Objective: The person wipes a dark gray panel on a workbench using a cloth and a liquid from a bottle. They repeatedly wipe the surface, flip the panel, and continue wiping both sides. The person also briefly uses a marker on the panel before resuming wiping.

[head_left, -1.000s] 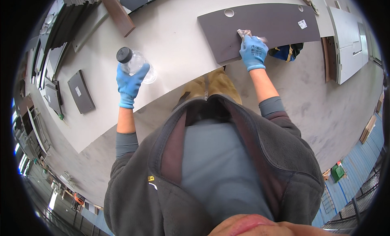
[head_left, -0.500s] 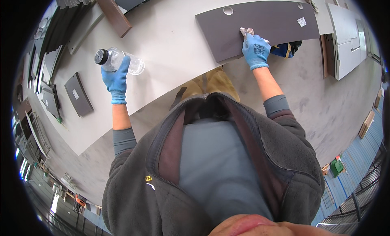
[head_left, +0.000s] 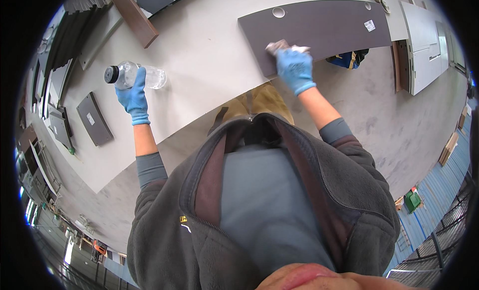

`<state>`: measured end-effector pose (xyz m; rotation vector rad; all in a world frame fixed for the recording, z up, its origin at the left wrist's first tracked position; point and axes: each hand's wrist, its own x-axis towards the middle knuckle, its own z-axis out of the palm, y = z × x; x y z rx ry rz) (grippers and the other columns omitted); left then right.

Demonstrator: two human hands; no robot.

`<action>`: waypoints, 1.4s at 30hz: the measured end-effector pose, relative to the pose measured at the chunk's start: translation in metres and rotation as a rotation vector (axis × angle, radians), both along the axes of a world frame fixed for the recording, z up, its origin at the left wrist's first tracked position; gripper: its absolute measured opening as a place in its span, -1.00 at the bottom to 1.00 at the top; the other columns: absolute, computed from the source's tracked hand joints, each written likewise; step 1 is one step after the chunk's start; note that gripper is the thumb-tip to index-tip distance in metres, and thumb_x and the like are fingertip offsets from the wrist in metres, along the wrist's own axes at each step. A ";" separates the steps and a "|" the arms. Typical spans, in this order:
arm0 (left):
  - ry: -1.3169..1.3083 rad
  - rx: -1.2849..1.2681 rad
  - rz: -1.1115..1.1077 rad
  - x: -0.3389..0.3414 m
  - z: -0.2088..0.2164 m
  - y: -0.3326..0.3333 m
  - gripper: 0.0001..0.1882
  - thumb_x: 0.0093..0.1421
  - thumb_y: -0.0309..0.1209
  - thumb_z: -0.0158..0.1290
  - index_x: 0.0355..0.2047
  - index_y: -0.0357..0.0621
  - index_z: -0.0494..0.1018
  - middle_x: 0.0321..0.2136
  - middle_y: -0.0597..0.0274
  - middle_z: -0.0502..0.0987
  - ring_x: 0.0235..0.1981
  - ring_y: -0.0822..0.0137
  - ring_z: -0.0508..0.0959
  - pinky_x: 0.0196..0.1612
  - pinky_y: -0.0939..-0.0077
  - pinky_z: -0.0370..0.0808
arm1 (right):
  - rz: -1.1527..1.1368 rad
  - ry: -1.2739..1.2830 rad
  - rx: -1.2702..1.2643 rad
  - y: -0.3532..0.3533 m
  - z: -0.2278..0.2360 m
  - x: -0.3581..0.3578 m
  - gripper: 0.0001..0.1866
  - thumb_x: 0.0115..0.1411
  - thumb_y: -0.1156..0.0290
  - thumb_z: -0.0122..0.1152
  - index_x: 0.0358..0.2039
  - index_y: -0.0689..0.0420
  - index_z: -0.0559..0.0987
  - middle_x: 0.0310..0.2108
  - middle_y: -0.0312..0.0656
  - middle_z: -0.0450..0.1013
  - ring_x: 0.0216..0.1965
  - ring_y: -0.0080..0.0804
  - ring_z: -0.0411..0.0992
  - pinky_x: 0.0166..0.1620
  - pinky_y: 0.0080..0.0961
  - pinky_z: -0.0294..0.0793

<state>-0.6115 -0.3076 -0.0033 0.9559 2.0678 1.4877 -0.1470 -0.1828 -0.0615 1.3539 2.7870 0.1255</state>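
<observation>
My left hand, in a blue work glove, is closed round a clear plastic bottle. The bottle is tilted nearly level, its black cap to the left, with clear liquid showing inside. My right hand, gloved the same, presses a crumpled pale cloth onto a dark grey board. The board has a curved far edge, two round holes and a white label, and lies on the light table. Its near edge juts past the table edge.
A small dark curved panel lies on the table at the left. Farther left are stacked dark boards, and a brown plank lies at the back. White panels stand at the right, near a blue and black bag below the board.
My right hand has slid left across the board with the cloth, its fingers now blurred. My left hand has shifted a little left with the bottle, still holding it.
</observation>
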 end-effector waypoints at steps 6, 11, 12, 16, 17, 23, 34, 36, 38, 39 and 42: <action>0.078 -0.008 0.013 -0.012 -0.003 0.006 -0.41 0.12 -0.40 0.49 0.13 -0.23 0.51 0.01 0.23 0.59 0.02 0.33 0.57 0.18 0.37 0.50 | -0.368 -0.045 0.001 0.004 0.022 0.003 -0.83 0.21 0.36 0.19 -0.21 -0.15 0.65 -0.43 -0.28 0.59 -0.45 -0.30 0.61 -0.46 -0.18 0.53; 0.054 -0.025 0.044 -0.019 -0.006 0.012 -0.41 0.11 -0.35 0.50 0.10 -0.22 0.53 -0.04 0.25 0.60 -0.03 0.33 0.57 0.16 0.37 0.49 | 0.000 0.005 0.008 0.001 0.025 -0.006 -0.89 0.20 0.37 0.17 -0.32 -0.08 0.65 -0.50 -0.25 0.57 -0.47 -0.29 0.60 -0.35 -0.14 0.54; 0.055 0.003 0.030 -0.019 -0.006 0.012 -0.42 0.11 -0.35 0.50 0.09 -0.21 0.53 -0.04 0.26 0.60 -0.03 0.33 0.57 0.15 0.37 0.50 | -0.257 -0.021 0.103 0.001 0.024 -0.007 -0.89 0.22 0.37 0.16 -0.31 -0.08 0.65 -0.50 -0.27 0.56 -0.49 -0.30 0.59 -0.37 -0.16 0.53; 0.081 0.074 0.058 -0.030 -0.008 0.023 -0.49 0.11 -0.39 0.49 0.04 -0.20 0.56 -0.07 0.26 0.62 -0.04 0.35 0.58 0.15 0.36 0.51 | -0.001 0.100 0.077 0.006 0.022 -0.011 -0.89 0.20 0.40 0.16 -0.31 -0.04 0.64 -0.54 -0.25 0.56 -0.52 -0.29 0.58 -0.42 -0.19 0.49; 0.057 0.093 0.059 -0.033 -0.009 0.026 -0.51 0.12 -0.40 0.49 0.02 -0.20 0.57 -0.07 0.26 0.63 -0.05 0.35 0.59 0.14 0.36 0.51 | 0.119 -0.187 -0.125 0.009 0.021 -0.012 -0.91 0.17 0.39 0.18 -0.34 -0.04 0.63 -0.56 -0.27 0.53 -0.52 -0.28 0.58 -0.39 -0.19 0.51; 0.097 0.123 0.122 -0.056 -0.015 0.043 -0.53 0.12 -0.42 0.47 0.02 -0.24 0.58 -0.10 0.27 0.64 -0.08 0.38 0.61 0.10 0.42 0.53 | -0.344 0.053 0.127 0.019 0.024 -0.012 -0.88 0.28 0.33 0.16 -0.32 -0.16 0.66 -0.53 -0.24 0.57 -0.49 -0.26 0.60 -0.37 -0.12 0.59; 0.087 0.174 0.136 -0.061 -0.021 0.057 -0.61 0.11 -0.45 0.46 -0.08 -0.21 0.59 -0.16 0.28 0.65 -0.18 0.38 0.62 0.04 0.39 0.58 | 0.309 -0.056 -0.194 -0.025 0.009 -0.003 -0.80 0.22 0.35 0.16 -0.15 -0.07 0.62 -0.34 -0.34 0.58 -0.36 -0.32 0.59 -0.35 -0.20 0.46; 0.087 0.191 0.129 -0.063 -0.020 0.060 -0.62 0.11 -0.46 0.46 -0.10 -0.21 0.59 -0.18 0.28 0.65 -0.20 0.38 0.63 0.01 0.39 0.60 | 0.375 0.143 -0.229 -0.046 0.005 0.001 -0.82 0.23 0.33 0.14 -0.18 -0.06 0.62 -0.36 -0.36 0.57 -0.34 -0.36 0.59 -0.32 -0.22 0.45; 0.103 0.200 0.130 -0.069 -0.018 0.066 -0.63 0.11 -0.47 0.46 -0.10 -0.21 0.59 -0.19 0.29 0.65 -0.23 0.38 0.63 -0.02 0.39 0.61 | 0.381 0.111 -0.247 -0.057 0.005 0.011 -0.82 0.24 0.32 0.13 -0.18 -0.04 0.62 -0.37 -0.37 0.57 -0.37 -0.39 0.59 -0.33 -0.24 0.46; 0.157 0.241 0.122 -0.072 -0.019 0.069 -0.67 0.11 -0.51 0.44 -0.15 -0.21 0.59 -0.24 0.31 0.64 -0.27 0.40 0.62 -0.07 0.42 0.61 | 0.447 0.136 -0.268 -0.055 0.006 0.018 -0.82 0.24 0.32 0.12 -0.18 -0.03 0.62 -0.37 -0.37 0.57 -0.38 -0.40 0.58 -0.34 -0.26 0.46; 0.137 0.271 0.075 -0.085 -0.019 0.081 -0.69 0.13 -0.48 0.44 -0.14 -0.23 0.61 -0.23 0.31 0.65 -0.23 0.40 0.62 -0.06 0.46 0.60 | 0.352 0.195 -0.177 -0.035 0.010 0.027 -0.89 0.16 0.38 0.22 -0.27 -0.05 0.59 -0.53 -0.31 0.53 -0.50 -0.33 0.56 -0.40 -0.29 0.50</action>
